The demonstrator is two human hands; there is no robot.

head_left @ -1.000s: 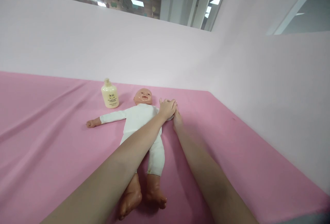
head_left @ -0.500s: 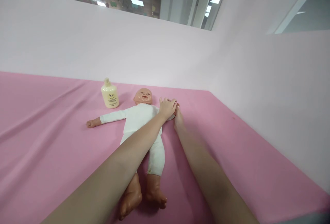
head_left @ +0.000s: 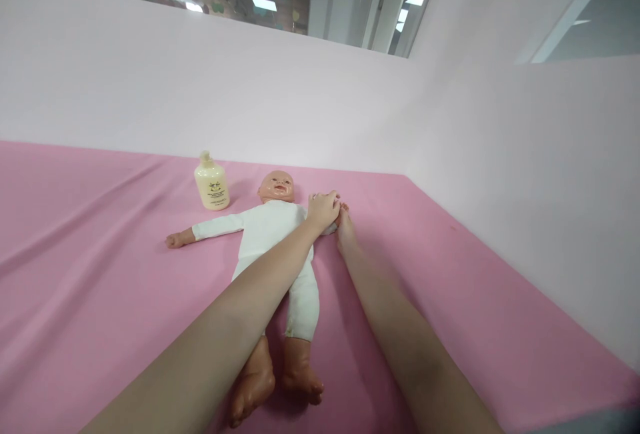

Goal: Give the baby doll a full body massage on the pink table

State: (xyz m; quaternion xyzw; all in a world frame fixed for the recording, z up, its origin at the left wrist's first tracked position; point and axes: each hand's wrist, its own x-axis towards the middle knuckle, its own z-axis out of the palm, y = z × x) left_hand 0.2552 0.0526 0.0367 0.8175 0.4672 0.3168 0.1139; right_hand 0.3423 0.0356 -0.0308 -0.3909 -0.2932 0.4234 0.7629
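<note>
Hands meet at doll (head_left: 273, 234) arm: left hand (head_left: 323, 211) clasps it, right hand (head_left: 345, 234) grip unclear; next, gentle strokes along sleeve

Both bare forearms stretch forward from the bottom of the view and draw together at the hands. The left hand (head_left: 323, 211) lies knuckles up with the fingers curled down and closed, its forearm running on a slant from the lower left. The right hand (head_left: 345, 232) sits just beside and slightly nearer than the left, palm turned down and low, its fingertips touching the left hand's fingers; most of those fingers are hidden behind the left hand, so how far they are bent cannot be told.
</note>
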